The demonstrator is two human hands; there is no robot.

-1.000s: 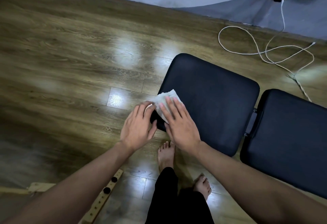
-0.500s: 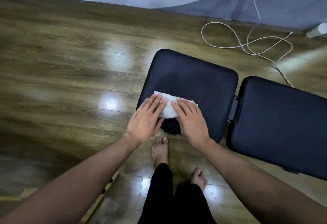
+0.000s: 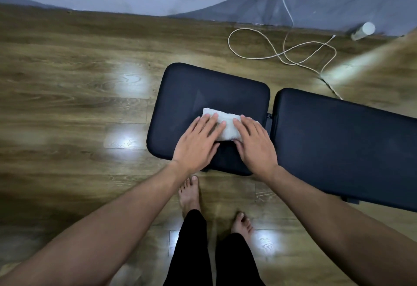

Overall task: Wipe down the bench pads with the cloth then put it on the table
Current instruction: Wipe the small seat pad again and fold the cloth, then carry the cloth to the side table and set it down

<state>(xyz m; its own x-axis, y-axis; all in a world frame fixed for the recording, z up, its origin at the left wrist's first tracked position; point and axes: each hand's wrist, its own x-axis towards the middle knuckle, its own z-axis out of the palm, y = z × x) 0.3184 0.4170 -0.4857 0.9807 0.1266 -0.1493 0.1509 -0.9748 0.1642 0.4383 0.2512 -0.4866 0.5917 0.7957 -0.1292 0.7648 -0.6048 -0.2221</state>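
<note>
My left hand and right hand lie with fingers straight, pressing flat on the folded white terry cloth. It sits mid-frame on the smaller black padded bench cushion; the longer black pad extends right. Judged soft, light, limp: best pinched at a folded edge, or it may unfold.
</note>
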